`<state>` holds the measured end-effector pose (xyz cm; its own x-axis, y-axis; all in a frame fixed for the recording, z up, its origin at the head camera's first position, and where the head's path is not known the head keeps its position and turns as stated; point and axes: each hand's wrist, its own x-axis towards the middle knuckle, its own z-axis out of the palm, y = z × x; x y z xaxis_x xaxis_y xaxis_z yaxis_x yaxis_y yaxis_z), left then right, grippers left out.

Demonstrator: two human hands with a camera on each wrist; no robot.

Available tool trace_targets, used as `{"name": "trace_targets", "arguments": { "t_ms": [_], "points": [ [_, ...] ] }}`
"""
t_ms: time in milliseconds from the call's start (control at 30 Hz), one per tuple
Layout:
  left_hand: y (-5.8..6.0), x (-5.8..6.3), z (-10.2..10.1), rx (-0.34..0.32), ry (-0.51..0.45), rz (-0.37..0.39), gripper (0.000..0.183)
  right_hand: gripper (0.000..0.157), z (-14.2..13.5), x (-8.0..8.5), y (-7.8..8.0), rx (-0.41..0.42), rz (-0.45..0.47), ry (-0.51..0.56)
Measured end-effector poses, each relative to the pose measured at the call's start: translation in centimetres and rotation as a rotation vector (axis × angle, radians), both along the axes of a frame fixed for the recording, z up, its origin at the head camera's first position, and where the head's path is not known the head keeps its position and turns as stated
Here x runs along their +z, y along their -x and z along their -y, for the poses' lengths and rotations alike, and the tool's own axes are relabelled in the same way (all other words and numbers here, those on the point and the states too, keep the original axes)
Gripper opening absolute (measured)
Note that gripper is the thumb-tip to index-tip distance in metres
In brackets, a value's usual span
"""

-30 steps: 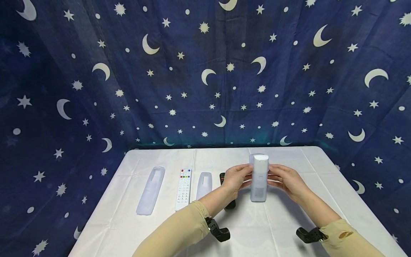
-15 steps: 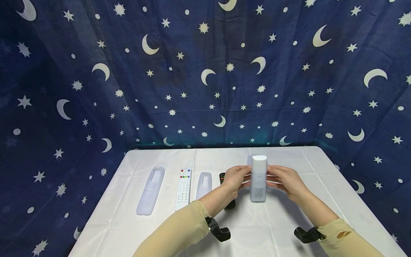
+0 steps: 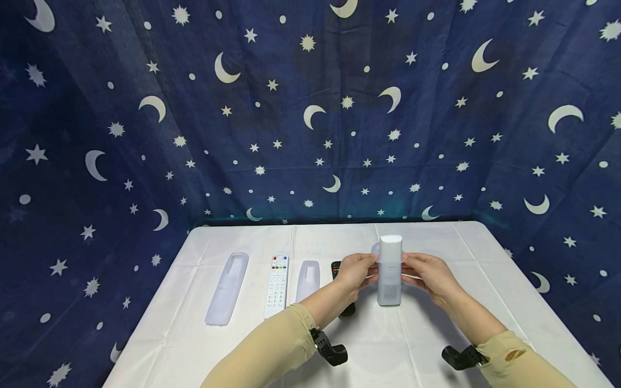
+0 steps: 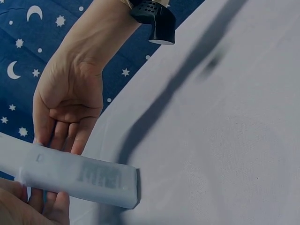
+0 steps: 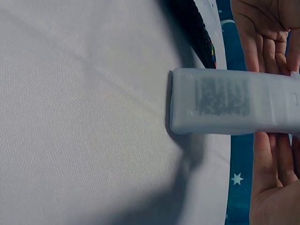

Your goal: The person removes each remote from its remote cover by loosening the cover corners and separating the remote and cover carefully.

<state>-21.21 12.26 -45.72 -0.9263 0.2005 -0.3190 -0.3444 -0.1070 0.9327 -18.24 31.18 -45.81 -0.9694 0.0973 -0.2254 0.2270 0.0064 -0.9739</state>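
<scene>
A white remote control (image 3: 390, 245) stands upright with its back toward me, its lower part inside a translucent silicone cover (image 3: 390, 288). The bare white top pokes out above the cover, and a loose flap of the cover shows behind it on the left. My left hand (image 3: 358, 271) grips the cover's left edge, and my right hand (image 3: 428, 274) grips the right edge, thumbs at the back and fingers behind. Seen from the left wrist, the covered end (image 4: 89, 178) reaches down to the tabletop. A printed label shows through the cover (image 5: 220, 98) in the right wrist view.
On the white-covered table (image 3: 170, 334), a long translucent cover (image 3: 227, 288) lies at left, then a white remote with buttons (image 3: 276, 285), and a shorter cover (image 3: 308, 280). A black remote (image 3: 348, 310) lies partly under my left hand. A starry curtain (image 3: 310, 134) hangs behind.
The cover's loose flap behind the remote has slid down, so more of the white top is bare. Both hands have shifted slightly down and left.
</scene>
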Motion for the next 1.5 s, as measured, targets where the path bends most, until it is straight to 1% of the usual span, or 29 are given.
{"name": "trace_targets", "arguments": {
  "t_ms": [167, 433, 633, 833, 967, 1133, 1267, 1400, 1500],
  "points": [
    [0.0, -0.1, -0.1, 0.003, -0.006, 0.011, 0.014, 0.054, 0.2, -0.2, 0.0, -0.016, 0.015, -0.024],
    [0.0, -0.3, -0.1, 0.007, -0.005, 0.034, 0.011, 0.051, 0.3, -0.3, -0.1, -0.049, 0.024, -0.004],
    [0.0, -0.5, -0.2, 0.027, 0.002, 0.037, 0.013, 0.053, 0.6, -0.5, -0.1, -0.06, 0.041, -0.03],
    [-0.1, -0.7, 0.0, 0.016, -0.011, 0.014, 0.018, 0.055, 0.5, -0.6, 0.0, -0.075, 0.047, 0.036],
    [-0.1, -0.7, 0.1, 0.009, -0.015, 0.004, 0.023, 0.057, 0.3, -0.5, 0.0, -0.06, 0.041, 0.075],
    [-0.1, -0.7, 0.1, 0.002, -0.016, 0.01, 0.026, 0.061, 0.1, -0.4, -0.1, -0.045, 0.046, 0.094],
    [-0.1, -0.7, 0.1, 0.002, -0.017, 0.007, 0.025, 0.056, -0.1, -0.4, -0.3, -0.038, 0.039, 0.124],
    [-0.2, -0.6, 0.0, 0.004, -0.012, -0.005, 0.026, 0.044, -0.3, -0.2, -0.4, -0.024, 0.017, 0.173],
    [-0.3, -0.5, 0.0, 0.003, -0.014, -0.018, 0.027, 0.044, -0.4, -0.2, -0.6, -0.009, 0.006, 0.187]
  ]
}}
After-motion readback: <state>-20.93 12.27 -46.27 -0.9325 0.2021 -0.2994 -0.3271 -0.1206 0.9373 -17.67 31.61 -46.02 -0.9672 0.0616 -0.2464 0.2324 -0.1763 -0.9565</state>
